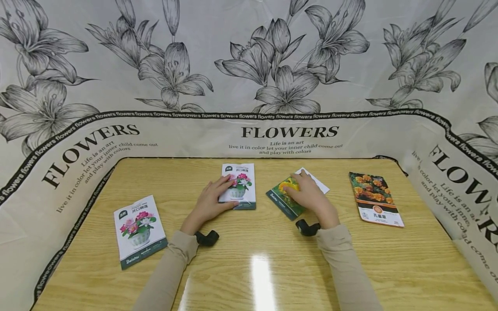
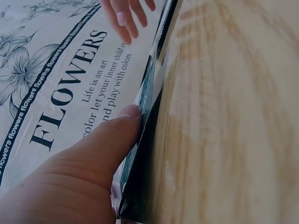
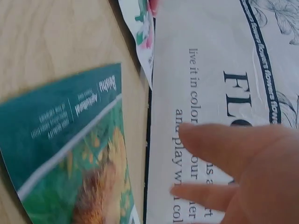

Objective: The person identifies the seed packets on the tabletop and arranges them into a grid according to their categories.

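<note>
A flower seed packet (image 1: pixel 247 190) with pink and white blooms in a bowl lies at the table's back middle. My left hand (image 1: pixel 212 196) rests over its left side, fingers on the face and thumb near the bottom edge. In the left wrist view the thumb (image 2: pixel 105 144) touches the packet's surface (image 2: pixel 145 100). To the right, a tilted yellow-flower seed packet (image 1: pixel 285 203) with a green end lies under my right hand (image 1: pixel 311 194). The right wrist view shows that hand's fingers (image 3: pixel 210 147) extended and apart from the packet (image 3: pixel 70 126); some fingertips are out of frame.
Another pink-flower packet (image 1: pixel 140 233) lies at the left. An orange-marigold packet (image 1: pixel 376 198) lies at the right. The wooden table (image 1: pixel 233 268) is bordered by a white floral cloth (image 1: pixel 186 138) at the back and sides. Black bands (image 1: pixel 208 238) sit on both wrists.
</note>
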Action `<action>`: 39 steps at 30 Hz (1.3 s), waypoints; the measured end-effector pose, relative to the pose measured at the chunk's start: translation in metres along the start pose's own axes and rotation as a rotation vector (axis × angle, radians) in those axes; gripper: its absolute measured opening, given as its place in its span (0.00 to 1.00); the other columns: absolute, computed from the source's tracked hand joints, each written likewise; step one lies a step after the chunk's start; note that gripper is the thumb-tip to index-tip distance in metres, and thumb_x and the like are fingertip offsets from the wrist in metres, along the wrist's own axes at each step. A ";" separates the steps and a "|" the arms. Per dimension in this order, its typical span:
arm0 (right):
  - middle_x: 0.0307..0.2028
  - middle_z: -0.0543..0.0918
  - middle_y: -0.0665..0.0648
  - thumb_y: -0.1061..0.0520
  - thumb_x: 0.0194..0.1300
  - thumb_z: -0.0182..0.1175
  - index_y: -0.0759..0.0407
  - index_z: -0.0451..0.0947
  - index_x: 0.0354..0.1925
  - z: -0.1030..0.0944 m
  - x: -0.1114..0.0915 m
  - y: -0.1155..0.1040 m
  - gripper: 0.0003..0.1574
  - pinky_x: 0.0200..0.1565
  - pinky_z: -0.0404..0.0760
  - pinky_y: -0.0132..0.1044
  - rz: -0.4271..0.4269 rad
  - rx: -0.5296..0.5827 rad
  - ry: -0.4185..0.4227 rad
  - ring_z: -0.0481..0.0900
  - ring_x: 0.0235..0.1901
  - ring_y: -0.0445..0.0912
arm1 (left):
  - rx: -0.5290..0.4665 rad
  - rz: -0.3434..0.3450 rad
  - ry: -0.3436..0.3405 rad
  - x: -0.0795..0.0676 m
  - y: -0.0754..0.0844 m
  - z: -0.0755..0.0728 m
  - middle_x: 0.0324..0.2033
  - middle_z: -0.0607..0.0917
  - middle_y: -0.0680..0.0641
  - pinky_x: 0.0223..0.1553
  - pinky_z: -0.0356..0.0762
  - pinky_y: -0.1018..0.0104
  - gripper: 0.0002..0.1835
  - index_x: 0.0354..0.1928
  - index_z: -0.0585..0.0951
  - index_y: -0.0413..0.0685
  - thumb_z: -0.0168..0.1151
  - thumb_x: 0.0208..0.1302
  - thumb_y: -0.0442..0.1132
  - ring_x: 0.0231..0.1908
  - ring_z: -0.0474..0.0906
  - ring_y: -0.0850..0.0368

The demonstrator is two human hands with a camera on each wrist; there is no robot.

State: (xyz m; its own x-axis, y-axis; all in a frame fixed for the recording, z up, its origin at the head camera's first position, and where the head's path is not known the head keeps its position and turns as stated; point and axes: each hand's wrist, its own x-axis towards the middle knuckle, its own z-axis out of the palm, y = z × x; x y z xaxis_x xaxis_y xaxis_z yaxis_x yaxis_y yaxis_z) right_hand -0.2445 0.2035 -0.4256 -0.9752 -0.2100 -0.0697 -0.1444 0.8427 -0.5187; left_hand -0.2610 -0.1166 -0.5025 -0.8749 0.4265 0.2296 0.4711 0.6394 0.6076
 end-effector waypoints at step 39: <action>0.74 0.26 0.76 0.35 0.68 0.57 0.60 0.43 0.78 0.040 0.013 0.023 0.57 0.68 0.22 0.63 0.050 0.019 -0.043 0.20 0.73 0.66 | 0.021 -0.006 -0.009 0.001 0.001 0.000 0.75 0.61 0.49 0.74 0.42 0.45 0.41 0.72 0.69 0.50 0.70 0.60 0.55 0.75 0.52 0.48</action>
State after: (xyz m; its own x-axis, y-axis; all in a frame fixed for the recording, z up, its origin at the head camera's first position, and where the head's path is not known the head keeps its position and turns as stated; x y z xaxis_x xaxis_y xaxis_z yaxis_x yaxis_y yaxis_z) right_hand -0.2536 0.2003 -0.4721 -0.9729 -0.1893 -0.1327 -0.0919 0.8433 -0.5295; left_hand -0.2611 -0.1161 -0.5017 -0.8768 0.4282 0.2188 0.4680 0.6556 0.5926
